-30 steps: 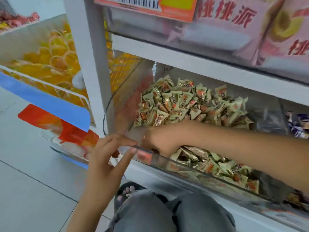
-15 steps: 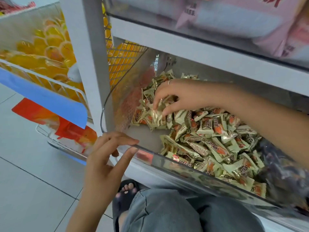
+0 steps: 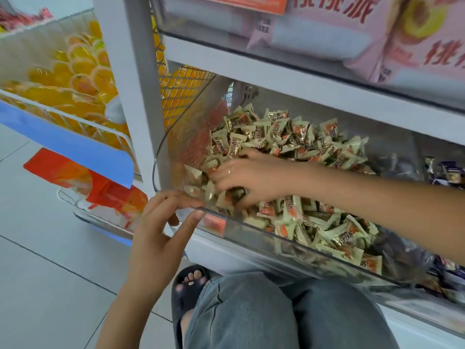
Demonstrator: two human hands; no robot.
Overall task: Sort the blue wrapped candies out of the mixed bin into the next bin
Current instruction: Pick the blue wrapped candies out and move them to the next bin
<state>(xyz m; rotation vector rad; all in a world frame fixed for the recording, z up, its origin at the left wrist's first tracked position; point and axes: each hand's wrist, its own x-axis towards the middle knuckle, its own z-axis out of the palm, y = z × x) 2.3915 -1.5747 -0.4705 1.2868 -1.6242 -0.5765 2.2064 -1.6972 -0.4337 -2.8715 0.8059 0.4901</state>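
A clear plastic bin on the lower shelf is heaped with pale green and orange wrapped candies. My right hand reaches in from the right, fingers spread and dug into the pile near the bin's front left. I cannot tell whether it holds a candy. My left hand rests at the bin's front left corner, fingers apart, fingertips touching the rim. Dark blue wrapped candies lie in the neighbouring bin at the far right. No blue candy shows in the green pile.
A white shelf post stands left of the bin. Pink snack packs fill the shelf above. A wire rack with yellow packets and a blue label strip stands at left. My knees and sandalled foot are below.
My right hand went from the bin's front to the back left of the pile, then came forward again to the front left. The left hand stayed at the rim.
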